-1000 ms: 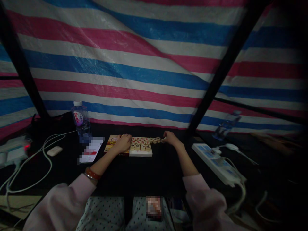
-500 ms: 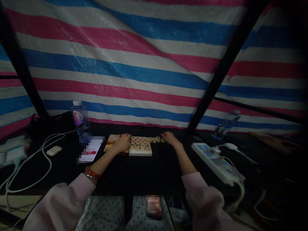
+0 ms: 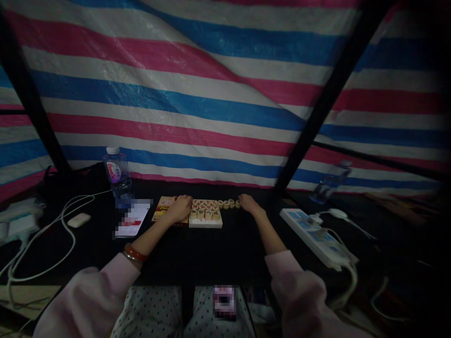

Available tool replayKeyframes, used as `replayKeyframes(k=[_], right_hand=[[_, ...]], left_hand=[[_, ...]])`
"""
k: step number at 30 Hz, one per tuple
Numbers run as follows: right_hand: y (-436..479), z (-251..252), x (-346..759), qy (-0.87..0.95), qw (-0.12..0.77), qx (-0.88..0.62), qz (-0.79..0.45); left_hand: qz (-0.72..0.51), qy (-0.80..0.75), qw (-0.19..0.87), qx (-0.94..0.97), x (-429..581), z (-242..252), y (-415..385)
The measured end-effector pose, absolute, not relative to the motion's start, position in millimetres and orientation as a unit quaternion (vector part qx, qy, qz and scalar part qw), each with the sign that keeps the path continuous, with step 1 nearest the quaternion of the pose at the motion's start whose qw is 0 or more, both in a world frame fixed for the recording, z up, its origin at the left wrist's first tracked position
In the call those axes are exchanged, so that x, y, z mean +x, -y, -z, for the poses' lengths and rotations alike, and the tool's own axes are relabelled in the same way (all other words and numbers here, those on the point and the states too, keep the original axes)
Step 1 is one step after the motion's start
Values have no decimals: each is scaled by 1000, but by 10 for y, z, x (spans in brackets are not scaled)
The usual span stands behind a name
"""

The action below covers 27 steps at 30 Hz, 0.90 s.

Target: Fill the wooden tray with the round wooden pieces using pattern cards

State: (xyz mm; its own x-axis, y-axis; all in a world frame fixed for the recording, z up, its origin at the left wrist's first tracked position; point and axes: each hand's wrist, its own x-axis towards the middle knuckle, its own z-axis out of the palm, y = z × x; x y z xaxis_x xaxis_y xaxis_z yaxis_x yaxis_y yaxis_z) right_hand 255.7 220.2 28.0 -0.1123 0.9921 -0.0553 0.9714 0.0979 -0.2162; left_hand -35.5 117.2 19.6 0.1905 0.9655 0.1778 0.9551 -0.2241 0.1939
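Observation:
A white box (image 3: 206, 224) of round wooden xiangqi pieces (image 3: 204, 210) sits on the black table, the pieces standing in rows with red and dark characters. My left hand (image 3: 181, 209) lies across a yellow-brown printed lid (image 3: 161, 212), its closed fingers against the box's left edge. To the right of the box, several loose xiangqi pieces (image 3: 228, 204) lie in a short row. At that row's right end is my right hand (image 3: 248, 204), fingers curled together against the last piece. The fingertips of both hands are partly hidden.
Left of the lid are a pixelated phone (image 3: 136, 218), a water bottle (image 3: 119, 178), a white case (image 3: 79, 220) and cables (image 3: 72, 234). On the right lie a white power strip (image 3: 313, 239) and another bottle (image 3: 331, 180). A striped sheet (image 3: 193, 108) hangs behind.
My right hand has shifted slightly down and closer to the loose pieces, its fingers drawn in more. My left hand and the box have hardly moved.

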Motion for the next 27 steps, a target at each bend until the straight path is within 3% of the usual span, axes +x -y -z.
replayKeyframes(k=[9,14,18,27], right_hand=[[-2067,-425,2509,742,117,-656,-76],[-2097,-406,2459,775,161,-593,-147],[-2151,-338,2457,779,154,-574,-200],[-2139,-349,2450,778,132,-588,-180]], left_hand=[[-130,-620,19,773,-365,-186,-1180],[-130,-622,19,772,-363,-183,-1184],[-129,-624,21,771,-361,-189,-1181],[-127,-626,23,769,-361,-196,-1178]])
